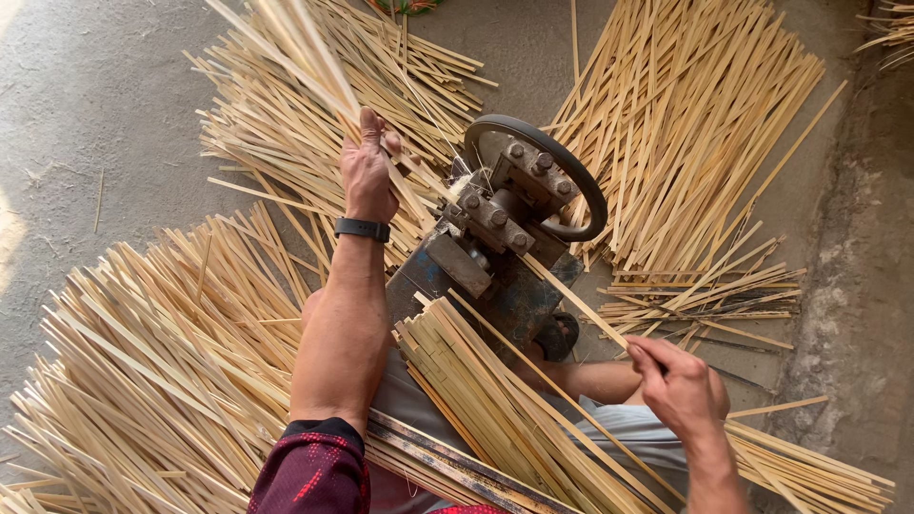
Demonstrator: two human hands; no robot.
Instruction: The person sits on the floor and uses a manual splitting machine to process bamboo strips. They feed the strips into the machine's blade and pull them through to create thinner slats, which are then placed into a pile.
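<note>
1. My left hand (pixel 369 176) is closed round a fan of split bamboo strips (pixel 300 43) beyond the splitting machine (pixel 505 224).
2. My right hand (pixel 681 385) pinches one bamboo strip (pixel 571 300) running into the machine; I'd keep it straight and level.
3. Spare strips rest across my lap.

Even, soft daylight; no hard shadows. A bright overexposed patch sits on the concrete floor (pixel 11 228) at the left edge. Central detail is sharp; the raised bundle of bamboo strips (pixel 286 43) shows motion blur. Wide-angle distortion bends lines near the corners.
</note>
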